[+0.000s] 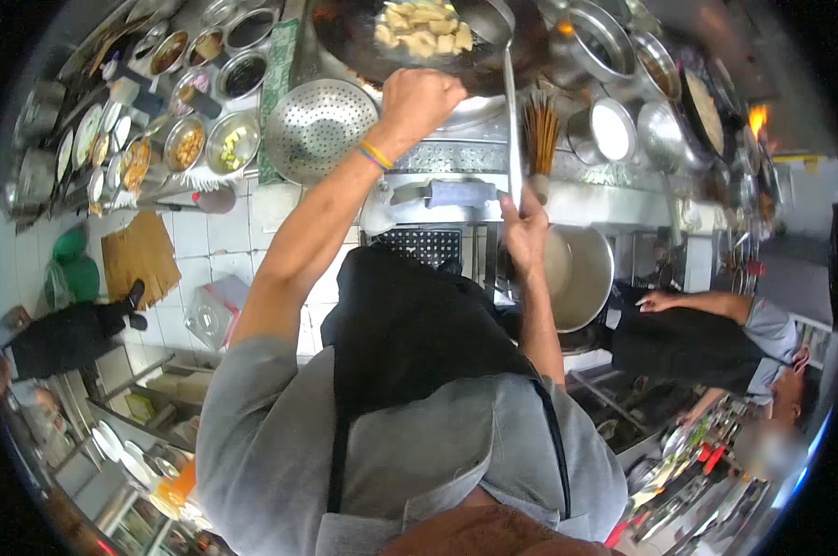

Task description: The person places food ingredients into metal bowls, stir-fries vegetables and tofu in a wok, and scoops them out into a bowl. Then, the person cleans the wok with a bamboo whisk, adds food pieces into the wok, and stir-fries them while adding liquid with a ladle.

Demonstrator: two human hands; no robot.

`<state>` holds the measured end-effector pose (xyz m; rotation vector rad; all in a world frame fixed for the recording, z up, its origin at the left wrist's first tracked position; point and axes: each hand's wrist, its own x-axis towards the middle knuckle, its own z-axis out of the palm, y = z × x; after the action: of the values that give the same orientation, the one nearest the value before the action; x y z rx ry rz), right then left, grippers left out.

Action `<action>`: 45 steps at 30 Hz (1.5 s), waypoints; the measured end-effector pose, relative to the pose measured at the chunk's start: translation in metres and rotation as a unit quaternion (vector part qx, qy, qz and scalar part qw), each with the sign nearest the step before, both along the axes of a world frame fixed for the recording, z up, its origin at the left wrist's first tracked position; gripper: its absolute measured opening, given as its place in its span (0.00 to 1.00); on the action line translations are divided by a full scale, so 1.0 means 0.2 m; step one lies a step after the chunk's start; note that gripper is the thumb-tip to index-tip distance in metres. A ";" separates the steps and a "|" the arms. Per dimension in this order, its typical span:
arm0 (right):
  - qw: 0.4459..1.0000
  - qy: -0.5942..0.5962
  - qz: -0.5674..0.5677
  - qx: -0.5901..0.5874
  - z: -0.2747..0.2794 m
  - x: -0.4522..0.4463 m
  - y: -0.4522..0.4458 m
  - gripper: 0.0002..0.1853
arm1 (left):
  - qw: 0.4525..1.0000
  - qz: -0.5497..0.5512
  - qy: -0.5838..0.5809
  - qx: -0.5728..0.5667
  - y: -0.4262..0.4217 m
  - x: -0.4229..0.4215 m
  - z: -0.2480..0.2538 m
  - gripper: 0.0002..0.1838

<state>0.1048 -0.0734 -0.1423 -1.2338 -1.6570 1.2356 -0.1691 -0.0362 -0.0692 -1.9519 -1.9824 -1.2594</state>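
My left hand [421, 104] is closed at the near rim of a large dark wok [345, 37]; its fingertips are hidden from above. A yellow and orange band circles that wrist. Pale yellow chunks of food [423, 28] lie in the middle of the wok. In my right hand [527, 227] is the long handle of a metal ladle [512, 111], which runs away from me. The ladle's bowl rests inside the wok, just right of the food. Beside the handle stands a bamboo wok brush [539, 134], bristles pointing away.
A perforated strainer [319, 130] sits left of the wok, with bowls of ingredients [233, 144] beyond it. A large pot [576, 278] stands by my right forearm. Flame [758, 120] burns at far right. Co-workers stand right [697, 343] and left [67, 338].
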 end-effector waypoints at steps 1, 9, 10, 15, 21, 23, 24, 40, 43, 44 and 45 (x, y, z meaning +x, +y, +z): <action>1.000 0.021 -0.004 -0.015 -0.07 0.01 -0.01 0.21 | 1.000 -0.001 0.030 -0.007 0.01 -0.01 -0.03 0.15; 0.969 0.153 -0.178 -0.075 0.22 0.19 -0.11 0.18 | 0.995 0.057 -0.004 0.079 -0.10 -0.02 -0.07 0.23; 0.971 0.109 -0.201 -0.067 0.24 0.24 -0.10 0.15 | 0.993 0.102 -0.018 0.065 -0.23 0.00 -0.09 0.25; 0.964 0.071 -0.243 -0.081 0.17 0.47 0.03 0.07 | 0.955 0.151 -0.074 -0.245 -0.82 0.03 -0.55 0.42; 0.960 0.099 -0.236 -0.117 0.12 0.52 0.11 0.07 | 0.923 0.153 -0.024 -0.352 -0.86 0.05 -0.65 0.38; 0.956 0.135 -0.231 -0.121 0.10 0.52 0.14 0.07 | 0.925 0.146 -0.037 -0.348 -0.85 0.02 -0.67 0.36; 0.954 0.153 -0.228 -0.122 0.10 0.52 0.15 0.08 | 0.928 0.153 -0.027 -0.339 -0.85 0.02 -0.67 0.34; 0.904 0.304 -0.244 -0.177 0.42 0.64 0.10 0.07 | 0.426 -0.192 -0.884 0.019 -0.94 -0.12 -0.22 0.35; 0.890 0.355 -0.188 -0.215 0.43 0.69 0.07 0.07 | 0.326 -0.307 -0.893 0.050 -0.94 -0.19 -0.17 0.35; 0.883 0.388 -0.147 -0.220 0.46 0.66 0.07 0.08 | 0.265 -0.369 -0.889 0.057 -0.92 -0.23 -0.26 0.35; 0.873 0.420 -0.109 -0.222 0.50 0.62 0.06 0.11 | 0.201 -0.433 -0.877 0.060 -0.90 -0.27 -0.33 0.34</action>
<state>0.2282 -0.0610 -0.0417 -0.8748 -0.5997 1.7262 -0.2230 -0.2161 -0.1357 0.1005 -0.2941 1.5611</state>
